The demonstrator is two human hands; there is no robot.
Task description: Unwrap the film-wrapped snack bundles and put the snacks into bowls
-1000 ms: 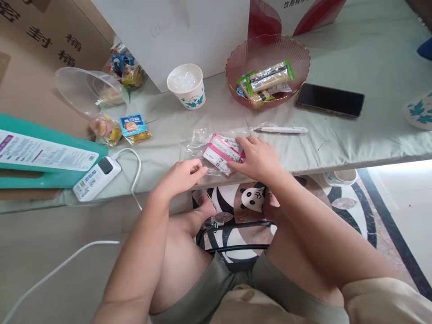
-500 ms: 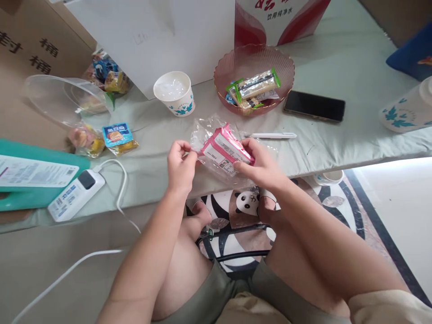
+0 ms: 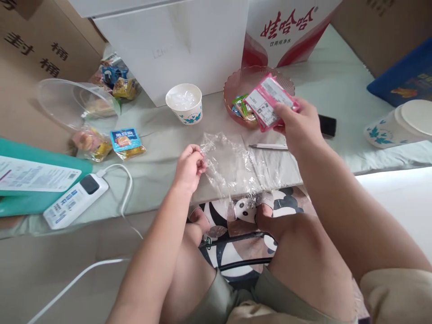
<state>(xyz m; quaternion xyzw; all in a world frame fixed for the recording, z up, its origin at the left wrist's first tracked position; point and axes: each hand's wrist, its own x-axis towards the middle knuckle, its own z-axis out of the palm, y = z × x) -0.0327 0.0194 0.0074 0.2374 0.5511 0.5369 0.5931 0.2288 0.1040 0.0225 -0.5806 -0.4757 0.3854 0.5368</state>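
Note:
My left hand (image 3: 189, 167) is closed in a pinch on the edge of a clear, crinkled plastic bag (image 3: 229, 164), which hangs partly over the front edge of the cloth-covered surface. My right hand (image 3: 299, 121) is shut on a pink-and-white packet (image 3: 270, 101) with a printed label, held over the front right of a pink glass bowl (image 3: 232, 87). Inside the bowl lie wrapped snack bars (image 3: 241, 105) with green ends, partly hidden by the packet. A white pen-like tool (image 3: 268, 146) rests on the cloth below my right hand, its right end covered.
A paper cup (image 3: 185, 105) with clear plastic in it stands by the white box (image 3: 189, 45). Behind my right hand lies a phone (image 3: 328, 126). Stacked paper cups (image 3: 401, 123) are at right, a power strip (image 3: 76, 200) and snack packets (image 3: 125, 141) at left.
The pink packet has come out of the clear bag. My right hand has carried it up and right to the bowl, while my left hand keeps the bag.

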